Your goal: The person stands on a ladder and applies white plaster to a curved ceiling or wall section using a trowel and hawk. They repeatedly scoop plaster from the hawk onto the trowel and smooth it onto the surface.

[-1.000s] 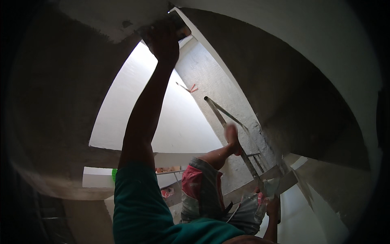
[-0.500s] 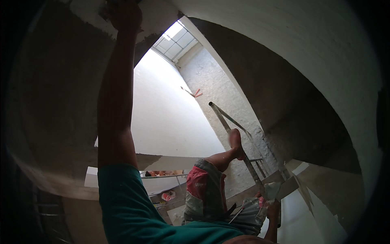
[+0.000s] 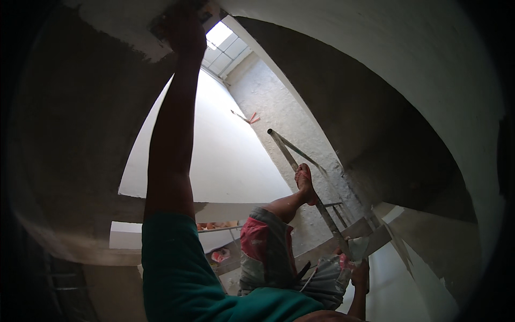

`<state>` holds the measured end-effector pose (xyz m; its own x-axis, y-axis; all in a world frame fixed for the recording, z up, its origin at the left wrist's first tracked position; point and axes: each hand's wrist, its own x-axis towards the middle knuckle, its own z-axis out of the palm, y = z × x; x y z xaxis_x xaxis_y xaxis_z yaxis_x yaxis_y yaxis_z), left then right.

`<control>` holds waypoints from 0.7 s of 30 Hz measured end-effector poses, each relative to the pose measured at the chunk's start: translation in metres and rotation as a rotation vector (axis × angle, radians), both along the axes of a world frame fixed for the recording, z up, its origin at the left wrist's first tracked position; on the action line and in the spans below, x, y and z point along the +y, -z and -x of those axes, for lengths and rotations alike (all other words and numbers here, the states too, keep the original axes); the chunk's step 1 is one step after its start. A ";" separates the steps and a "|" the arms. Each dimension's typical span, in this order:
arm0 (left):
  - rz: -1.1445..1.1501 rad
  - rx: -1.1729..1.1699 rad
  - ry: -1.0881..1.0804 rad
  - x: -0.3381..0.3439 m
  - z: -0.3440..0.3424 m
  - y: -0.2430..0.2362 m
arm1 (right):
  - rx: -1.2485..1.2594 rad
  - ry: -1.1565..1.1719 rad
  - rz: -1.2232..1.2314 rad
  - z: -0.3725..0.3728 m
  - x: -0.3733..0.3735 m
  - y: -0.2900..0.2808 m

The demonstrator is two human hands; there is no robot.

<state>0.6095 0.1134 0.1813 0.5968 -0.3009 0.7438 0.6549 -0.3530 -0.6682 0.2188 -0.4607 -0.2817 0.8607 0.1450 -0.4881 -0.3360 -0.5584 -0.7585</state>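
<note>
My left arm is raised high, and my left hand (image 3: 186,35) is closed on a flat trowel (image 3: 160,27) against the plastered surface at the top. Most of the trowel is hidden behind the hand and in shadow. Low on the right, my right hand (image 3: 360,275) is closed at the underside of a flat grey board (image 3: 378,242). A pale lump of plaster (image 3: 358,247) lies on that board. The surface near the trowel is part pale coating (image 3: 120,24), part darker bare plaster (image 3: 102,70), with a ragged border between them.
My bare foot (image 3: 304,182) rests on a metal pipe frame (image 3: 284,147), the knee bent. Beyond stand a white wall (image 3: 225,155) and a rough grey wall (image 3: 268,91), with a barred window (image 3: 225,48) above. A dark sloping surface (image 3: 365,102) lies to the right.
My left hand has moved right along the surface with the trowel. The view has shifted slightly, and my foot shows more sharply. My right hand stays by the board.
</note>
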 end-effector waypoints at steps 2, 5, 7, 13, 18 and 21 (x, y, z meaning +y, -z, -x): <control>0.008 -0.089 0.108 0.023 0.002 0.030 | 0.032 -0.017 -0.080 -0.001 -0.002 0.006; 0.152 -0.027 0.090 -0.027 0.009 0.086 | 0.052 0.001 0.015 0.015 -0.014 0.019; 0.253 0.090 0.049 -0.019 0.032 0.108 | 0.027 -0.033 -0.005 0.018 -0.020 0.026; 0.912 0.308 0.240 -0.062 0.187 0.212 | -0.056 -0.042 0.096 0.022 -0.036 -0.023; 1.727 0.412 -0.310 -0.043 0.446 0.346 | -0.072 -0.102 0.089 0.013 -0.036 -0.067; 2.011 0.572 -0.903 -0.070 0.647 0.446 | -0.139 -0.141 0.091 0.006 -0.023 -0.114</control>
<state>-0.0375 0.0437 -0.2651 0.2932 0.7476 -0.5960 0.9108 -0.4080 -0.0637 0.2125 -0.4837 -0.1677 0.8948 0.2294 -0.3830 -0.1456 -0.6610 -0.7361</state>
